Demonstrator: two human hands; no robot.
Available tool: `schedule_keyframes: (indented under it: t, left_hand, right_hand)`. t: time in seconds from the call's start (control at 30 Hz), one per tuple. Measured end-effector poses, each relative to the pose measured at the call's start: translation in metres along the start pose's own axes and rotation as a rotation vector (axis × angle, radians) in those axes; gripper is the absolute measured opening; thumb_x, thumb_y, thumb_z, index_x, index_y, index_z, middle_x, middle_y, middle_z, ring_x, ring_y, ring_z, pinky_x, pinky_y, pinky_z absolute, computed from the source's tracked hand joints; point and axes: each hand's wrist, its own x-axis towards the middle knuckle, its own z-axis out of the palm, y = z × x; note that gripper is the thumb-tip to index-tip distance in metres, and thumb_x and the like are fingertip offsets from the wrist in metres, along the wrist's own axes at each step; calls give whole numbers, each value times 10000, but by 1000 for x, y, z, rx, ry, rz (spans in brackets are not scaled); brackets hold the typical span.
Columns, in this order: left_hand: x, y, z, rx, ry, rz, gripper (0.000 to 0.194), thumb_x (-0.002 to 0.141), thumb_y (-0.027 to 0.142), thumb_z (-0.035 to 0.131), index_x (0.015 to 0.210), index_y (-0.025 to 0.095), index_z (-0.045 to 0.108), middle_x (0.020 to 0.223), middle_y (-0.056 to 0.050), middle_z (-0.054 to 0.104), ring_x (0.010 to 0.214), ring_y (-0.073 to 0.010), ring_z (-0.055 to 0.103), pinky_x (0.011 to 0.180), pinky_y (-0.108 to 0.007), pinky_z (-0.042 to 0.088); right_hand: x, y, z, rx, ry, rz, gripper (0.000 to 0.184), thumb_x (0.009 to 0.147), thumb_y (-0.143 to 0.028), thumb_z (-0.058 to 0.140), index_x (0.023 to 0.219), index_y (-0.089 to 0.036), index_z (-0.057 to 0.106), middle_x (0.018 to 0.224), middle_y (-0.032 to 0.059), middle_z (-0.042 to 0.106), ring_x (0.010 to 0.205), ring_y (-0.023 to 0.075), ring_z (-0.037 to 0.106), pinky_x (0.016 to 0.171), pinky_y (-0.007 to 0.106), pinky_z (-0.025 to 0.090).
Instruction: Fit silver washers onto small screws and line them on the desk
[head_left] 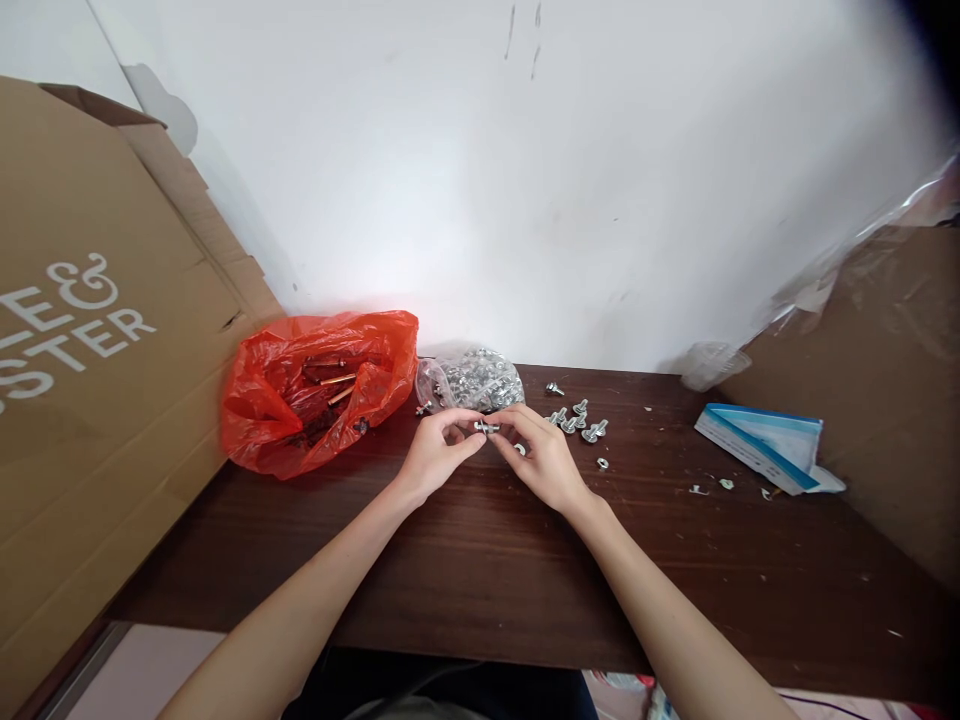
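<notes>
My left hand (435, 452) and my right hand (541, 456) meet over the dark wooden table (480, 580), fingertips pinched together on one small silver bolt (484, 427). Just behind them lies a clear plastic bag of silver hardware (474, 380). A small group of loose silver bolts (577, 420) sits on the table right of my right hand. A red plastic bag (319, 395) holding long brass-coloured pieces lies to the left of the hands.
A large cardboard sheet (90, 400) leans along the left side. A blue and white booklet (765, 445) lies at the right, with small scraps near it. Brown board under clear plastic (877, 360) stands at the far right. A white wall rises behind.
</notes>
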Motion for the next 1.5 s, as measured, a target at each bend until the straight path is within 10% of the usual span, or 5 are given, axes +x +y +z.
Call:
schedule_keyframes:
  t: [0.6,1.5]
  left_hand:
    - [-1,1,1,-137,-85,-56,317,705,176,616,1016,116,610,990,-99,643,749,-148,585,463,-201,503]
    - [-5,3,-3,323,61,229,81,729,151,551,804,172,571,673,31,521,580,-82,472,543,-181,397]
  right_hand:
    - [0,-3,4,-3,-26,-15,191,902,-203,482,1051,-230,598,959,60,618,823,179,598,724,308,498]
    - [0,-6,8,-80,-59,47,166,919,-213,442,1067,-225,517,942,48,638,807,179,608,707,298,482]
